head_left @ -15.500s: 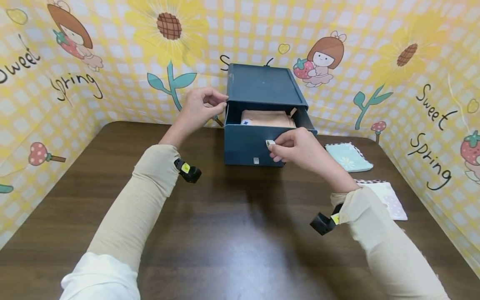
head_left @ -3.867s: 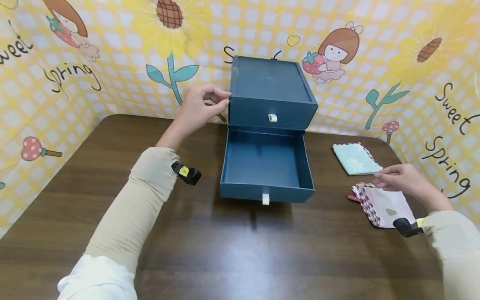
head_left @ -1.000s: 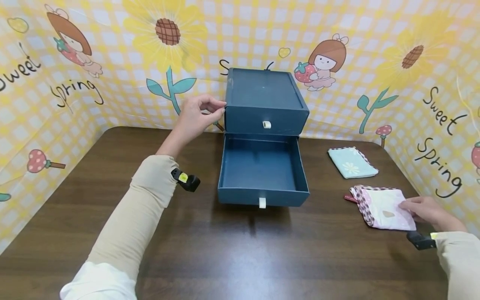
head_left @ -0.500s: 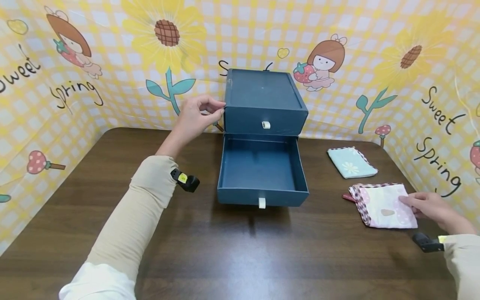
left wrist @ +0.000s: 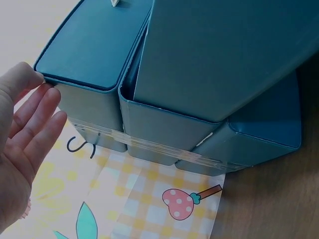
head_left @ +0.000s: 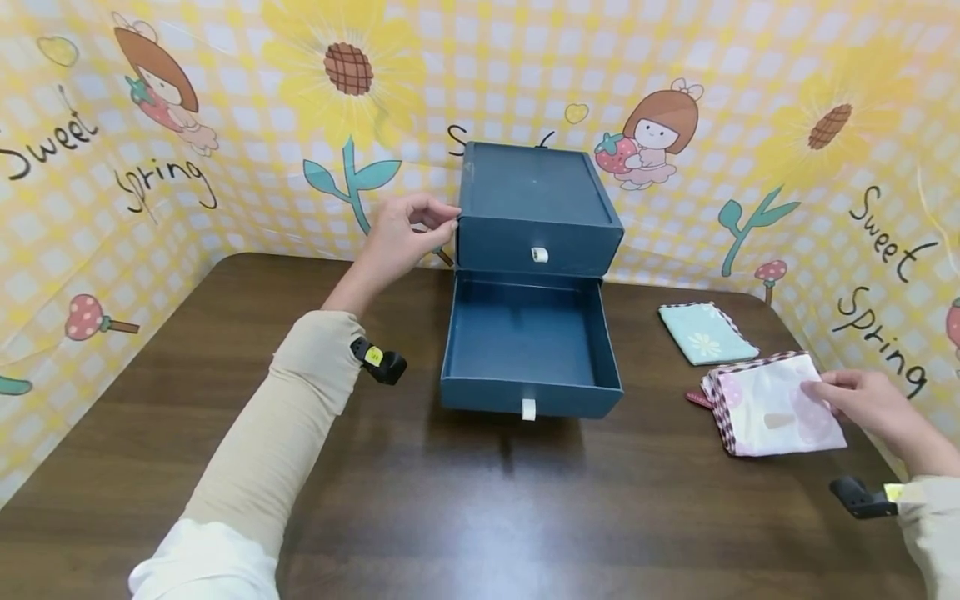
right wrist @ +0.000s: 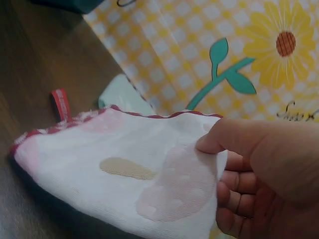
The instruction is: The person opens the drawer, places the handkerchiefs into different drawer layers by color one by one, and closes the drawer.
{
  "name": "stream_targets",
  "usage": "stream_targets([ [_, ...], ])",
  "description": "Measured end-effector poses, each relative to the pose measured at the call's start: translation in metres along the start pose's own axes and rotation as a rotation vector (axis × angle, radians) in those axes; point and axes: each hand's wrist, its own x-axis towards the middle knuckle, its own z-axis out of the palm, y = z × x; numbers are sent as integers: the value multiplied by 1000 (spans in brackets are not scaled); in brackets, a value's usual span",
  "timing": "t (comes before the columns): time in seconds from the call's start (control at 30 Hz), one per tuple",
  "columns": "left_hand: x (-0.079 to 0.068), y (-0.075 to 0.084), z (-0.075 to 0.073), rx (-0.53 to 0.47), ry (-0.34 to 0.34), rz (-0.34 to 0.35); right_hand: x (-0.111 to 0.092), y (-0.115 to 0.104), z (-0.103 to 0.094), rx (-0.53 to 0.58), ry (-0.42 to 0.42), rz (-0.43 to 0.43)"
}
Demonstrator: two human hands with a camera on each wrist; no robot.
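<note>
A dark blue drawer cabinet stands at the back, its top drawer pushed in. Beneath it, a second drawer is pulled out, with a bare inside. My left hand holds the cabinet's upper front-left corner between thumb and fingertips, as the left wrist view also shows. At the right, my right hand pinches the right edge of a folded white and pink handkerchief, thumb on top. Its checked border and red tag lie at the other side. A folded light blue handkerchief lies just behind it.
Both drawer fronts carry white pull tabs. The left wrist view shows a further section of the cabinet under the pulled-out drawer. A yellow checked cloth wall borders the brown wooden table.
Earlier the top drawer stood pulled out with cloth inside; now it is in and the drawer below is out. My right hand has gripped the pink handkerchief and raised its right edge. My left hand stayed.
</note>
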Motion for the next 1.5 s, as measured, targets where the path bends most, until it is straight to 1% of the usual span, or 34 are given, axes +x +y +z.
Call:
stream_targets([
  [0.3, 1, 1, -2, -2, 6, 3, 4, -20, -8, -6, 79, -76],
  [0.4, 3, 1, -4, 12, 17, 9, 5, -31, -12, -8, 103, -101],
  [0.53, 3, 2, -8, 36, 30, 8, 7, -47, -16, 6, 103, -126],
  [0.6, 2, 2, -9, 36, 29, 4, 7, -54, -18, 14, 104, -133],
  [0.7, 2, 2, -9, 26, 25, -3, 6, -64, -19, 7, 127, -142],
  [0.77, 2, 1, -9, 23, 25, -10, 6, -71, -20, 8, 148, -164],
  [0.9, 1, 1, -8, 21, 28, -18, 4, -86, -22, 31, 178, -215],
  [0.97, 1, 0, -7, 21, 26, -11, 2, -94, -23, 44, 194, -230],
  [1.17, 1, -2, -4, 10, 21, 5, -5, -115, -24, 117, 219, -284],
  [1.27, 1, -1, -2, -3, 18, 1, -7, -125, -24, 142, 233, -317],
  [1.5, 2, 1, 1, -12, 4, -22, -15, -148, -23, 139, 261, -390],
])
